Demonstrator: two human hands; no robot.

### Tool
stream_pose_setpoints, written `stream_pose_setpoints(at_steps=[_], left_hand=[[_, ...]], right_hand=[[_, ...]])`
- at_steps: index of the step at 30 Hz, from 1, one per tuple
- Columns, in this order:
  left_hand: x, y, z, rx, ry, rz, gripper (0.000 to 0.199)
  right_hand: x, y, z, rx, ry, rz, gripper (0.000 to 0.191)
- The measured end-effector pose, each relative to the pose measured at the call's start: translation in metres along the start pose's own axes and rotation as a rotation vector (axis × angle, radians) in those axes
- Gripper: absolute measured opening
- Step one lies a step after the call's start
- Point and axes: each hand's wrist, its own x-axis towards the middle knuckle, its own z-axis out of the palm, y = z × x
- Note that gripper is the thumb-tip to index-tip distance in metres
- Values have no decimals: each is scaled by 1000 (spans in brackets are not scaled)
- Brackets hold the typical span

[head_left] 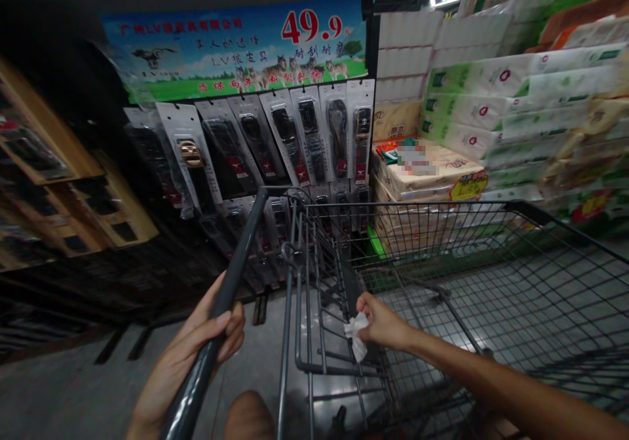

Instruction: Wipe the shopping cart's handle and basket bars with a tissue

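Note:
My left hand is wrapped round the dark handlebar of a wire shopping cart, at the lower left. Over the cart's near end, my right hand pinches a crumpled white tissue, its fingers pressed together. The tissue hangs down beside the dark folding panel of the cart. Bare wire mesh shows to the right of my right forearm.
Packaged belts hang on a rack beneath a blue and green price sign. Wooden boxes stand on the left. Tissue packs are stacked at the right behind the cart. Grey floor shows below.

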Motion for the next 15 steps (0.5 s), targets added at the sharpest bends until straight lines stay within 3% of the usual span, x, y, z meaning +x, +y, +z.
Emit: stream_pose_setpoints(at_steps=[4,10,15], left_hand=[[2,-6,0,-85,15,63,56],[-3,-2,7,-125,19,66,54],[-1,-3,4,-54,18,104,52]], right_hand=[[3,15,6,-5,142,31,44],[-3,21,5,-157,197,-44,25],[-8,13,6,-298,202,-81,25]])
